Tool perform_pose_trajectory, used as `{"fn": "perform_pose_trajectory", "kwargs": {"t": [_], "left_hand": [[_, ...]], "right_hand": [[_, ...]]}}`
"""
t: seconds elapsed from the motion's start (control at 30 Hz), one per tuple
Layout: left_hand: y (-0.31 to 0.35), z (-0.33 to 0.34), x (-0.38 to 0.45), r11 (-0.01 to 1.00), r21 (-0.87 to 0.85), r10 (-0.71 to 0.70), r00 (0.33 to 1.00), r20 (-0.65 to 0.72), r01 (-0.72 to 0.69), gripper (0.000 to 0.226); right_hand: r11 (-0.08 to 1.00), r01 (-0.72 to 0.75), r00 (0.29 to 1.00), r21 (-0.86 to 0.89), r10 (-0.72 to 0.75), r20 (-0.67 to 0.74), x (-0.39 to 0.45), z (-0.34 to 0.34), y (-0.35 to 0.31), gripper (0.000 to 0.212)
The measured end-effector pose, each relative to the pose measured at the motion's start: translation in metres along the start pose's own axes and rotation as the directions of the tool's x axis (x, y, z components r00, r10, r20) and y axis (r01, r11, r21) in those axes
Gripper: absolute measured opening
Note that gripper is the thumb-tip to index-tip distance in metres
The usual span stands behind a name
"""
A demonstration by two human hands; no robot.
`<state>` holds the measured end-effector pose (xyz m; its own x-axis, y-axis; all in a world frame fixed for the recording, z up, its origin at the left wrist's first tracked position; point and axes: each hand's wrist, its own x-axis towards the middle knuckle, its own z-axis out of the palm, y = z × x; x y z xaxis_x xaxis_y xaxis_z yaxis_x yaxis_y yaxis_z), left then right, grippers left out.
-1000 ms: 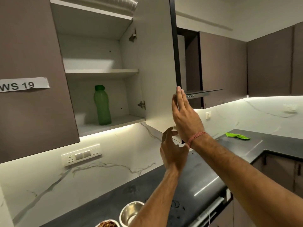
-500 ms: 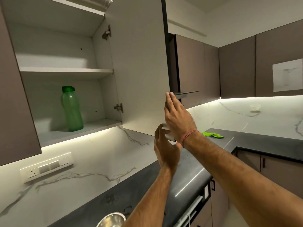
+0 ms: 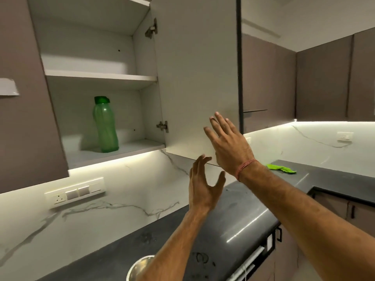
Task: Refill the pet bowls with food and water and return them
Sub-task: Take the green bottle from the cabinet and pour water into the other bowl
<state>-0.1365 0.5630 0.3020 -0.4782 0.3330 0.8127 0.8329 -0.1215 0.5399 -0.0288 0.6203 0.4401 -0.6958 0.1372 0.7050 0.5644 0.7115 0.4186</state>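
A green plastic water bottle stands upright on the lowest shelf of an open wall cabinet. The cabinet door is swung wide open. My right hand is raised in front of the door's lower part with its fingers spread, holding nothing. Just below it, under the door's bottom edge, my left hand is open and empty. A steel bowl shows at the bottom edge on the dark countertop, partly hidden by my left forearm. The other bowl is out of view.
A dark stone countertop runs along a white marble backsplash with a switch panel. A green cloth lies on the counter at the right. Closed brown wall cabinets hang to the right.
My right hand has come off the door's edge and spread its fingers in front of the door. My view shifted, so the bottle sits nearer the middle and the food bowl dropped out of view.
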Motion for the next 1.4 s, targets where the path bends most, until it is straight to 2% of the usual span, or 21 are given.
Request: {"fn": "perform_pose_trajectory", "kwargs": {"t": [0.2,0.33,0.43,0.57,0.7,0.87,0.97,1.13,1.27,1.4], "left_hand": [[-0.063,-0.107,0.041,0.982,0.171,-0.054,0.984,-0.169,0.083,0.065],[-0.1,-0.177,0.079,0.961,0.263,-0.008,0.957,-0.29,0.088,0.049],[-0.126,-0.223,0.109,0.94,0.311,-0.014,0.93,-0.367,0.137,0.051],[-0.163,-0.273,0.153,0.937,0.298,-0.054,0.921,-0.386,0.181,0.067],[-0.199,-0.307,0.209,0.937,0.258,-0.142,0.931,-0.336,0.236,0.094],[-0.247,-0.318,0.269,0.859,0.194,-0.412,0.864,-0.288,0.474,0.144],[-0.276,-0.313,0.288,0.832,0.097,-0.525,0.832,-0.179,0.545,0.154],[-0.302,-0.305,0.293,0.838,-0.015,-0.546,0.835,-0.066,0.546,0.116],[-0.3,-0.306,0.293,0.834,-0.032,-0.55,0.829,-0.098,0.55,0.108],[-0.297,-0.307,0.289,0.836,0.02,-0.54,0.83,-0.138,0.548,0.094]], "right_hand": [[0.923,-0.089,0.996,0.375,0.094,0.004,0.052,0.021,-0.074,0.086],[0.867,-0.075,0.997,0.492,0.078,0.014,0.088,0.042,-0.125,0.09],[0.823,-0.058,0.998,0.564,0.065,0.008,0.117,0.057,-0.164,0.093],[0.767,-0.037,0.999,0.641,0.037,0.014,0.165,0.076,-0.213,0.091],[0.642,-0.056,0.998,0.764,0.038,0.042,0.225,0.089,-0.254,0.086],[0.424,-0.105,0.993,0.9,0.095,0.071,0.287,0.101,-0.296,0.073],[0.312,-0.135,0.988,0.941,0.118,0.102,0.313,0.108,-0.313,0.072],[0.235,-0.113,0.987,0.965,0.136,0.082,0.355,0.106,-0.319,0.083],[0.156,-0.046,0.984,0.987,0.175,0.019,0.397,0.088,-0.317,0.1],[0.124,-0.011,0.992,0.992,0.123,-0.004,0.432,0.071,-0.322,0.116]]}}
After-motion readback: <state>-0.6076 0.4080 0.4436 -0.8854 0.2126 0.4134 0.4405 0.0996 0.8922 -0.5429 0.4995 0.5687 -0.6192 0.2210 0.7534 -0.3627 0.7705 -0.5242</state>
